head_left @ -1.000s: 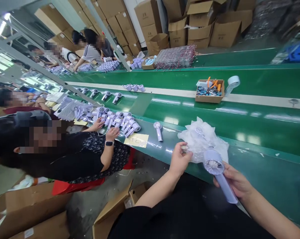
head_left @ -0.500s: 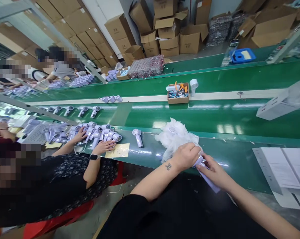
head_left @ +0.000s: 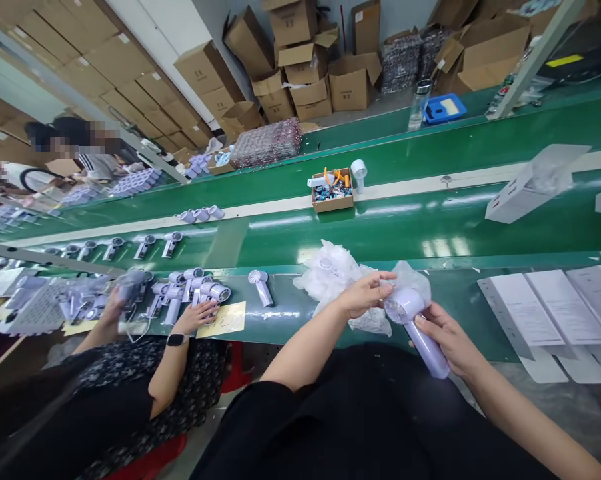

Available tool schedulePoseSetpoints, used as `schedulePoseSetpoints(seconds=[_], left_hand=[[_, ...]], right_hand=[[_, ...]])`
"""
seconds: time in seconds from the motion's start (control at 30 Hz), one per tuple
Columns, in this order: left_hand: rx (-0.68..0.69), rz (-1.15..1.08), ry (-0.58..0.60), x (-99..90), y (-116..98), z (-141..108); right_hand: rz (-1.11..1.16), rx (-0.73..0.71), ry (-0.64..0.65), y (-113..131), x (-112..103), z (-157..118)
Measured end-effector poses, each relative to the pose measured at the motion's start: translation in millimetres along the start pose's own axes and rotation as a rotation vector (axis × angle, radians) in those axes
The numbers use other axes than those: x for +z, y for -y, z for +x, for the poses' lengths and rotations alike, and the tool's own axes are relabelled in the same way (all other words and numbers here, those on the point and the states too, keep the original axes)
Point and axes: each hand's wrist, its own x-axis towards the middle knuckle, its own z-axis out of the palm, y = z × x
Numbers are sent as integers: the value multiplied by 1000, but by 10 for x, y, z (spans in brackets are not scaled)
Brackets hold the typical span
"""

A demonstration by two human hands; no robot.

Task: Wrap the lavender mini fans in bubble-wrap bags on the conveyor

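- Head view: the right hand (head_left: 444,332) grips the fan (head_left: 423,341) by its handle, at the counter (head_left: 458,303) edge.
- The left hand (head_left: 366,293) has just uncurled its fingers, leaving the fan's head exposed; whether they pinch the bag (head_left: 416,276), I can't tell.

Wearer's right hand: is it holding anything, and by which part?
The right hand holds a lilac fan by its handle, just below the round head.

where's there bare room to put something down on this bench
Bare bench shows between the right hand and the white boxes, and between the lone fan and the crumpled plastic. Left of the lone fan is crowded: piled fans and a co-worker's hand.
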Motion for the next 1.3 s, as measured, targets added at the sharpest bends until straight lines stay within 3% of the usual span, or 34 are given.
schedulePoseSetpoints(seconds=[0.07, 0.13, 0.23, 0.33, 0.4, 0.47, 0.57, 0.63, 0.73, 0.8, 0.97, 1.03, 1.17, 1.3], left_hand=[[-100, -151, 64, 90, 66, 98], [-88, -104, -52, 164, 203, 134], [109, 337, -305, 209, 423, 94], [337, 763, -393, 192, 504, 36], [404, 803, -428, 173, 468, 45], [352, 649, -397, 163, 413, 94], [38, 192, -111, 178, 411, 185], [-125, -89, 1, 211, 492, 229], [-126, -179, -123, 275, 661, 264], [-9, 39, -237, 313, 738, 261], [466, 916, -423, 415, 708, 182], [586, 1110, -358, 457, 659, 143], [718, 1238, -1, 487, 626, 77], [562, 1262, -26, 543, 631, 51]], right_hand=[[30, 6, 45, -34, 2, -40], [43, 33, 66, -63, -19, -58], [50, 51, -45, -120, -107, -32], [31, 48, -222, -226, -223, 16], [14, 71, -287, -301, -277, 20], [24, 97, -277, -346, -299, -7], [73, 90, -166, -341, -299, -65], [88, 84, -125, -322, -304, -85], [93, 100, -143, -328, -322, -77], [103, 119, -193, -352, -319, -61], [152, 169, -305, -361, -232, -40], [194, 169, -318, -342, -204, -41], [294, 144, -354, -349, -207, -13], [101, 93, -395, -445, -282, 63]])
